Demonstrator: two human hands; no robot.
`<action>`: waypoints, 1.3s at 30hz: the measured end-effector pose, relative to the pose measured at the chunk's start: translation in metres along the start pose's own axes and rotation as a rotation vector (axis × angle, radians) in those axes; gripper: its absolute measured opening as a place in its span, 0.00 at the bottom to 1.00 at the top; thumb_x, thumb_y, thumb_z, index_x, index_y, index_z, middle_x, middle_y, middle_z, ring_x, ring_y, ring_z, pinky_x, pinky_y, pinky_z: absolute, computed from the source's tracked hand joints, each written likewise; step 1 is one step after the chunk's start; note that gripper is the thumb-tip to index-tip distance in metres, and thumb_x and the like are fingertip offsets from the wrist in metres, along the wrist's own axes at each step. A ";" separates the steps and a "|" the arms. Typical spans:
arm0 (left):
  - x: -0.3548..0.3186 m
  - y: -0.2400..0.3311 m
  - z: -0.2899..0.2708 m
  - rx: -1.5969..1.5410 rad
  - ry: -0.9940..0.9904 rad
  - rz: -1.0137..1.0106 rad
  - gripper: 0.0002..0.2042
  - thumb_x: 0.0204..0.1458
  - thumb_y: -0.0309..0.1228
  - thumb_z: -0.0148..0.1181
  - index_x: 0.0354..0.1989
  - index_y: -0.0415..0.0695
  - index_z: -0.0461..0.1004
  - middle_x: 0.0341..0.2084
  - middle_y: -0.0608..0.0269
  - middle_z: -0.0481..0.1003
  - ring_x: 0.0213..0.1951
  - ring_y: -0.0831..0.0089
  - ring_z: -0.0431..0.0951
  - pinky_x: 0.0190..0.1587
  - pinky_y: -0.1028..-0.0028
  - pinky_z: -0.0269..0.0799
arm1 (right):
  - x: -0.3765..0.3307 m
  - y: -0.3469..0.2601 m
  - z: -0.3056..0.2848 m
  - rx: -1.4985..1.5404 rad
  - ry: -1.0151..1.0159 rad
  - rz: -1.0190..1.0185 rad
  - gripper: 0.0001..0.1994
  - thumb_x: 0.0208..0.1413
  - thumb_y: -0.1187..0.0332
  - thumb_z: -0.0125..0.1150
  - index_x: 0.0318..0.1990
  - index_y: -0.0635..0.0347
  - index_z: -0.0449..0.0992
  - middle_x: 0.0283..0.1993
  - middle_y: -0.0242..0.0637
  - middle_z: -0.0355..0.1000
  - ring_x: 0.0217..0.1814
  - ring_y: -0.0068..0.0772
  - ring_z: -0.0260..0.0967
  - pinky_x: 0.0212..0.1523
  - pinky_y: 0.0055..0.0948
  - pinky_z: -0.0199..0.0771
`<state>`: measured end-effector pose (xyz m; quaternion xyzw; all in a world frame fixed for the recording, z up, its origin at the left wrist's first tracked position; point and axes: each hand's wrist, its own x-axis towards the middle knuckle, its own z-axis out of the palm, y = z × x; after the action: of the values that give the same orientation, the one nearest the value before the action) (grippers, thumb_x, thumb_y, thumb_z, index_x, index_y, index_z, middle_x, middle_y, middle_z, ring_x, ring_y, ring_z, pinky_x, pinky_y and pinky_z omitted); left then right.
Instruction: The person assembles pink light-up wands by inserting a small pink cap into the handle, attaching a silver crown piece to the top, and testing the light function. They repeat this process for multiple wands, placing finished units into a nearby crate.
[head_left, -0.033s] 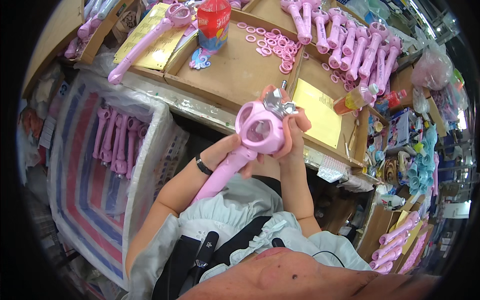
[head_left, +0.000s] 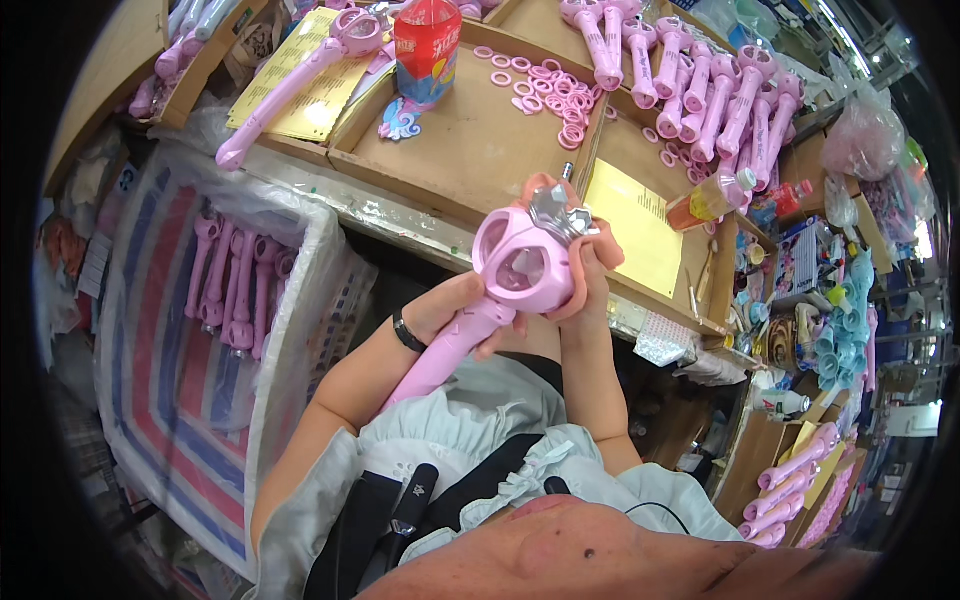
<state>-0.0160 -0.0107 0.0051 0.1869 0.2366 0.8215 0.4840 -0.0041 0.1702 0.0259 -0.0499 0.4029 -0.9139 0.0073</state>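
Observation:
A pink toy wand (head_left: 455, 348) slants up from my lap, its round openwork head holding a clear part inside. My left hand (head_left: 450, 305) is wrapped around the handle just below the head. On the head's far right side sits a silver crown-shaped piece (head_left: 557, 212). With my right hand (head_left: 592, 285) I grip a peach-coloured cloth (head_left: 603, 247) against the head and behind the crown. Most of the right fingers are hidden behind the wand and the cloth.
Pink rings (head_left: 560, 95) lie in a shallow cardboard tray (head_left: 430, 165) beyond my hands. Several pink wands (head_left: 740, 105) are heaped at the back right, near a drink bottle (head_left: 705, 200). On my left, a striped lined bin (head_left: 185, 400) contains more wands. A red bottle (head_left: 427, 50) stands in the tray.
The wand's head has shifted very slightly to the right and turned a little, and the crown piece with it. Both hands keep their hold.

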 end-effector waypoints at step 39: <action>-0.004 -0.006 0.021 1.333 0.613 0.346 0.38 0.51 0.34 0.59 0.65 0.41 0.42 0.51 0.42 0.66 0.51 0.56 0.72 0.51 0.69 0.67 | -0.002 0.011 0.008 -0.097 0.256 -0.010 0.20 0.62 0.56 0.44 0.55 0.59 0.59 0.52 0.37 0.64 0.53 0.28 0.64 0.51 0.28 0.67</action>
<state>0.0014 -0.0070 0.0181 0.2379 0.7749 0.5838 0.0451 -0.0013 0.1566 0.0230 0.0647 0.4440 -0.8922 -0.0510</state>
